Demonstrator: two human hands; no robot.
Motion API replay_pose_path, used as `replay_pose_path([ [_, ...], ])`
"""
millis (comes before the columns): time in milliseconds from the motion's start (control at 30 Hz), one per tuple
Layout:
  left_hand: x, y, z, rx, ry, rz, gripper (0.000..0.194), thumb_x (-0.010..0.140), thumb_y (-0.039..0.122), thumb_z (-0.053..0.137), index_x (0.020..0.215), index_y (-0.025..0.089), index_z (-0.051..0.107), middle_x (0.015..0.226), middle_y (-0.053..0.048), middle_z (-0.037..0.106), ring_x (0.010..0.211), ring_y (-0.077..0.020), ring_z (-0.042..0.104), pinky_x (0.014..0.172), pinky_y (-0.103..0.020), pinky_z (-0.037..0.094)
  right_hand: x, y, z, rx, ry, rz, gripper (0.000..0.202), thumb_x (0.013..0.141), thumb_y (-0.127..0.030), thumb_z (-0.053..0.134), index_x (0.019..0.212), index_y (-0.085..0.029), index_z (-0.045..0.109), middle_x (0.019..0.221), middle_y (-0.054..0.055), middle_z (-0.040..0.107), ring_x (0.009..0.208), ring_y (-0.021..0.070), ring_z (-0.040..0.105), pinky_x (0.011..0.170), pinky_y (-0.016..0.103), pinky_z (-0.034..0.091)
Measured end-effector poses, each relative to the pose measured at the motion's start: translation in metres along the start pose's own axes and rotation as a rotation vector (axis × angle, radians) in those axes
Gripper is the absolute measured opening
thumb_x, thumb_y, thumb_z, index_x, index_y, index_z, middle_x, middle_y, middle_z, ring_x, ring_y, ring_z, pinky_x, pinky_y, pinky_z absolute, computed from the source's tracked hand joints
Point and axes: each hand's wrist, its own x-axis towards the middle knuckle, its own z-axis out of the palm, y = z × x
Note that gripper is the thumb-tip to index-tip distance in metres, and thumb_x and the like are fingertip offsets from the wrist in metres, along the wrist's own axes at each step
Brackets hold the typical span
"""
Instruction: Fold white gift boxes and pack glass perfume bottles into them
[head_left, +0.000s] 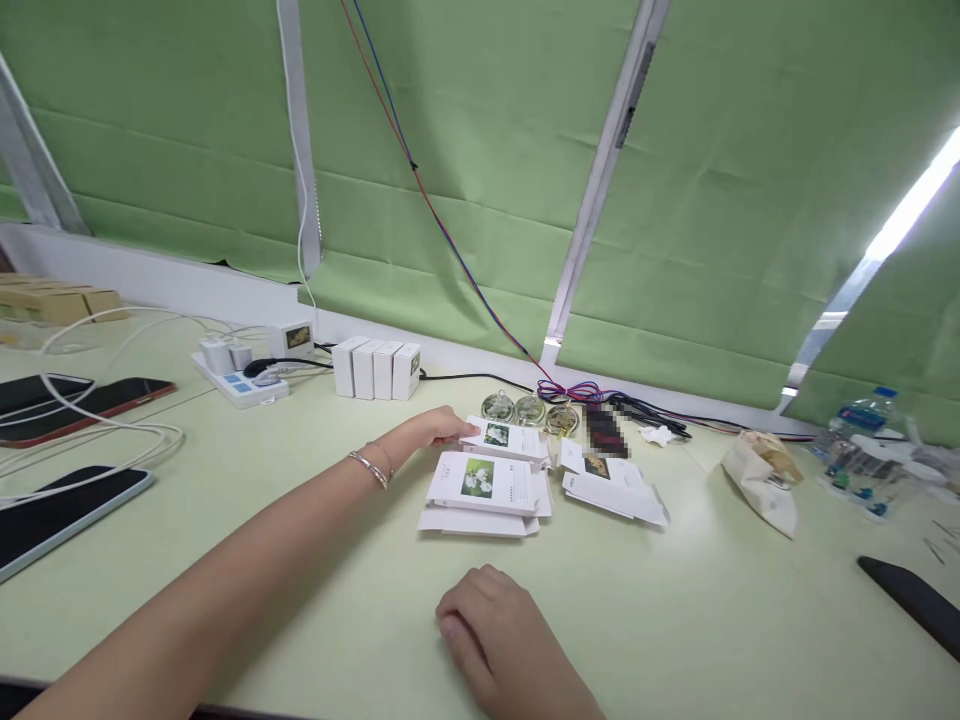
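Note:
My left hand (444,427) reaches forward, its fingers closed on the left edge of a flat white box (517,441) with a flower picture. Nearer to me lies a stack of flattened white boxes, the top one (487,482) showing white flowers on green. More flat white boxes (611,485) rest to the right. Below the stack, my right hand (491,625) lies on the table with its fingers curled together; nothing shows in it. Round glass containers (530,409) stand behind the boxes.
Upright white boxes (375,369) stand left of centre, beside a power strip (244,380) and cables. Phones (67,515) lie at the left, another (911,605) at the right. A cloth pouch (761,480) and a bottle (866,412) are at the right.

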Motion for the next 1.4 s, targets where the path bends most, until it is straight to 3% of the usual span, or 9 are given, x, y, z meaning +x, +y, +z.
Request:
replay_pose_path([
  [200,-0.028,0.043,-0.046,-0.232,0.034,0.088,0.036,0.062,0.043,0.076,0.075,0.012,0.062,0.068,-0.005,0.065,0.063,-0.0166,0.061,0.056,-0.028,0.049,-0.002,0.002,0.002,0.048,0.023,0.041,0.014,0.087,-0.015,0.042,0.084,-0.021,0.055,0.08,0.002,0.062,0.076,0.0156,0.056,0.07,0.026,0.045],
  [367,-0.109,0.055,-0.09,-0.423,0.077,0.258,0.046,0.062,0.042,0.072,0.098,0.015,0.062,0.092,-0.006,0.068,0.077,-0.0176,0.062,0.058,-0.024,0.05,-0.006,0.005,0.003,0.13,0.283,0.05,0.017,0.092,-0.024,0.037,0.099,-0.022,0.052,0.088,0.005,0.06,0.08,0.0179,0.056,0.071,0.029,0.046],
  [467,-0.17,0.03,-0.075,-0.481,0.066,0.171,0.043,0.059,0.042,0.074,0.093,0.018,0.063,0.082,-0.004,0.068,0.062,-0.0152,0.058,0.042,-0.02,0.042,-0.013,0.007,-0.002,0.251,0.621,0.084,0.031,0.093,-0.042,0.036,0.118,-0.023,0.039,0.104,0.009,0.052,0.089,0.0206,0.053,0.078,0.036,0.046],
  [533,-0.204,0.004,-0.05,-0.509,-0.01,0.033,0.042,0.061,0.048,0.071,0.094,0.022,0.063,0.074,-0.003,0.067,0.057,-0.016,0.056,0.039,-0.022,0.041,-0.019,0.009,-0.007,0.322,0.71,0.048,0.043,0.09,-0.054,0.035,0.121,-0.024,0.035,0.107,0.009,0.048,0.093,0.0224,0.05,0.08,0.039,0.045],
  [700,-0.243,-0.051,0.007,-0.436,-0.111,-0.107,0.049,0.071,0.061,0.059,0.105,0.025,0.058,0.082,-0.004,0.064,0.07,-0.0228,0.06,0.047,-0.028,0.047,-0.029,0.014,-0.016,0.333,0.279,0.046,0.06,0.082,-0.065,0.042,0.128,-0.026,0.033,0.125,0.011,0.041,0.119,0.0281,0.041,0.097,0.044,0.039],
  [833,-0.244,-0.064,0.013,-0.014,0.179,0.053,0.053,0.08,0.057,0.05,0.123,0.027,0.047,0.105,-0.007,0.062,0.1,-0.0289,0.057,0.085,-0.042,0.049,-0.028,0.014,-0.017,0.321,0.015,0.125,0.073,0.074,-0.067,0.055,0.13,-0.024,0.035,0.133,0.013,0.04,0.124,0.0308,0.037,0.104,0.047,0.032],
  [933,-0.238,-0.063,0.013,0.266,0.358,0.296,0.061,0.082,0.051,0.052,0.136,0.028,0.035,0.132,-0.009,0.048,0.123,-0.0312,0.041,0.102,-0.046,0.036,-0.029,0.018,-0.019,0.334,-0.051,0.196,0.073,0.073,-0.063,0.06,0.13,-0.024,0.038,0.133,0.012,0.041,0.125,0.0305,0.036,0.106,0.047,0.028],
  [1067,-0.229,-0.063,0.023,0.43,0.112,0.569,0.065,0.082,0.048,0.057,0.139,0.03,0.032,0.142,-0.005,0.041,0.129,-0.0294,0.037,0.106,-0.043,0.035,-0.038,0.028,-0.028,0.411,-0.1,0.316,0.075,0.072,-0.057,0.064,0.133,-0.022,0.036,0.139,0.011,0.035,0.129,0.0286,0.032,0.108,0.043,0.025],
  [1400,-0.215,-0.065,0.033,0.331,0.03,0.453,0.074,0.074,0.052,0.064,0.137,0.027,0.035,0.139,-0.007,0.043,0.126,-0.0305,0.04,0.103,-0.043,0.038,-0.044,0.031,-0.044,0.442,-0.146,0.472,0.081,0.066,-0.046,0.073,0.134,-0.021,0.037,0.136,0.01,0.041,0.126,0.0274,0.036,0.107,0.04,0.027],
])
